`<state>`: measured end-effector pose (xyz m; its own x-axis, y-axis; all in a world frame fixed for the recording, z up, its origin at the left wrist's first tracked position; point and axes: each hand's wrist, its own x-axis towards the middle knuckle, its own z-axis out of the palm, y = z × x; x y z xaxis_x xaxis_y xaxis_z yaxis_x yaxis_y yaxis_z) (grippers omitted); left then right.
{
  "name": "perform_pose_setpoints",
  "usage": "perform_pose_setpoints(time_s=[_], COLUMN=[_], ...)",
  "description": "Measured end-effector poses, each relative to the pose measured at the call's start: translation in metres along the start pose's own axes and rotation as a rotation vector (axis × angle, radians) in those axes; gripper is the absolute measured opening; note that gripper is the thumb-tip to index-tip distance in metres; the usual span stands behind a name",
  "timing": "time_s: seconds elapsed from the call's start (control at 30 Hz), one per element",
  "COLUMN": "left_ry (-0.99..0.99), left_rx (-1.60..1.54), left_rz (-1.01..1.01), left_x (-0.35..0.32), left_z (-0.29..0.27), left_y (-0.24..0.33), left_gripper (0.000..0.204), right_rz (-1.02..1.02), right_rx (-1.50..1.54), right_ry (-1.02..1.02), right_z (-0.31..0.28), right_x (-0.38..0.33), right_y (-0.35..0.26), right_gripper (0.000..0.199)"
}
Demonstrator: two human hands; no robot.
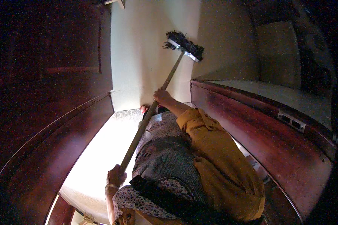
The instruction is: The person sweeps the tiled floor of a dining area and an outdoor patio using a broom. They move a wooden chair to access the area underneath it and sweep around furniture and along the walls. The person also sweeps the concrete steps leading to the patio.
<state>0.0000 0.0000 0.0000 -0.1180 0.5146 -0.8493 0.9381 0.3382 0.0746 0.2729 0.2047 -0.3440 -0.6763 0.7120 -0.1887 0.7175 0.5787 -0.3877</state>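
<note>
A long-handled broom runs diagonally across the view, its wooden handle (139,131) rising from lower left to upper middle. At the far end, the broom head (184,45) has ragged black bristles on a whitish block. It lies against a pale surface; contact is hard to judge. My right hand (162,96) is wrapped round the handle's middle, below a rolled mustard sleeve. Further back, my left hand (116,176) closes round the handle's near end, with a band at the wrist. The fingers' undersides are partly hidden.
Dark red wooden panels flank me, the left one (82,123) and the right one (248,120). A metal plate (291,122) is set in the right panel. Above it runs a pale ledge (274,88). Bright floor (97,157) glares on the left. A reddish foot or shoe (144,108) shows beside the handle.
</note>
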Motion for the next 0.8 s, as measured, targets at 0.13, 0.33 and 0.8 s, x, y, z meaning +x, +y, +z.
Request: perform_pose_setpoints(time_s=[0.13,0.33,0.8], left_ry=[0.032,0.240,0.523], left_rx=[0.164,0.232,0.470], left_rz=[0.025,-0.028,-0.127], left_x=[0.011,-0.049,-0.210], left_z=[-0.007,-0.059,-0.095], left_y=[0.067,0.047,-0.105], left_gripper=[0.023,0.018,0.022], right_rz=[0.155,-0.033,-0.124], right_rx=[0.050,-0.184,0.405], right_ry=[0.067,0.403,0.224], right_z=[-0.004,-0.034,0.000], right_x=[-0.022,-0.026,0.027], right_y=[0.049,0.005,-0.274], right_gripper=[0.007,0.009,0.009])
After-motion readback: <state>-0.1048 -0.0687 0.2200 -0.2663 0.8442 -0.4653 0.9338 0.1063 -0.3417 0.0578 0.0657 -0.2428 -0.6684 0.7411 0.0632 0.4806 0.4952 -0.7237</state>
